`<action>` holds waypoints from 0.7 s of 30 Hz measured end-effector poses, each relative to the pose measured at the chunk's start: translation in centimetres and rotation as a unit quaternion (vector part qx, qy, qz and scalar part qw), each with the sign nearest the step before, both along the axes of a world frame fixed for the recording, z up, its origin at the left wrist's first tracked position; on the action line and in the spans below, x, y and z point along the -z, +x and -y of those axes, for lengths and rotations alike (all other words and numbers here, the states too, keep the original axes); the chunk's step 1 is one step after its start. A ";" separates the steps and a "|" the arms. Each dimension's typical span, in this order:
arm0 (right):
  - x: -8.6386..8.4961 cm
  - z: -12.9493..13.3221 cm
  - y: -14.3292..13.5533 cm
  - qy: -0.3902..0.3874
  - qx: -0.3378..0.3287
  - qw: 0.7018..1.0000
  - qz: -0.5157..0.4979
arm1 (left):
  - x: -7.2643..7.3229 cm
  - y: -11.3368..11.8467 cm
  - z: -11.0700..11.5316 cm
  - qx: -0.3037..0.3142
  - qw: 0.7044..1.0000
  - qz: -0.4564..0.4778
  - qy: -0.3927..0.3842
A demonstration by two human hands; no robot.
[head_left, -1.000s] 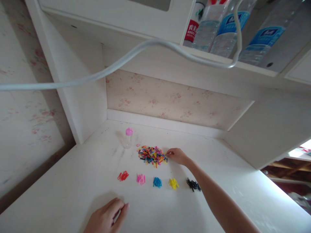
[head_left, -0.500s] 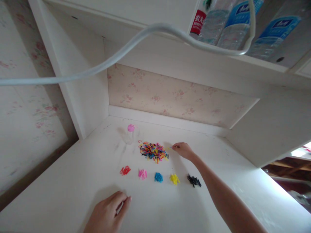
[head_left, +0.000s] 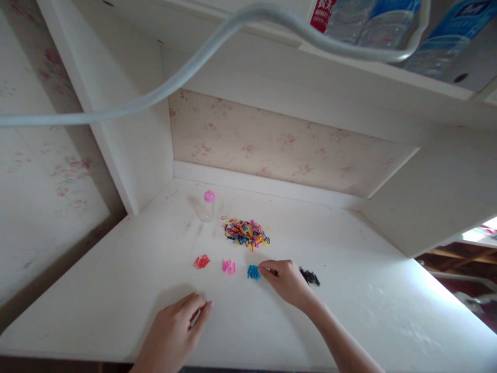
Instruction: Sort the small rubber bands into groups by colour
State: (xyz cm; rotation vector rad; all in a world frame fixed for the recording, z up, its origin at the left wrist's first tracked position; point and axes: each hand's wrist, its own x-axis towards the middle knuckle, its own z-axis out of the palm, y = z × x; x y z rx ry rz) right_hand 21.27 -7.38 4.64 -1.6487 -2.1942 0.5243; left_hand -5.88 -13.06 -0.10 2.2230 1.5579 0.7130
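My right hand point(head_left: 286, 281) is closed in a pinch, its fingertips touching the right edge of the small pile of blue rubber bands point(head_left: 253, 272). A blue rubber band seems to be between the fingertips, mostly hidden by them. That hand covers the yellow pile. My left hand point(head_left: 176, 327) rests on the table, thumb and forefinger pressed together, with nothing visible in them. Red rubber bands point(head_left: 202, 261) and pink rubber bands point(head_left: 229, 267) lie left of the blue ones, black rubber bands point(head_left: 309, 276) to the right. Behind is a larger mixed heap of rubber bands point(head_left: 246, 232).
A clear bottle with a pink lid point(head_left: 209, 197) stands at the back left of the white table point(head_left: 128, 280). A thick white cable point(head_left: 182, 77) crosses high in front. Plastic water bottles point(head_left: 388, 26) sit on the shelf above.
My right hand has come from the right side of the mixed heap toward me, to the blue pile. My left hand stays in place. The view has tilted down slightly.
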 end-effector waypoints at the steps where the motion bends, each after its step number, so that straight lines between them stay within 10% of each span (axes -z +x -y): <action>1: -0.2 0.0 0.0 -0.003 -0.020 1.000 0.013 | 0.0 0.0 0.0 0.000 1.000 -0.003 0.000; 21: -0.8 -0.9 0.9 -0.007 -0.068 0.996 0.061 | 0.1 0.0 0.0 0.003 1.000 0.000 0.011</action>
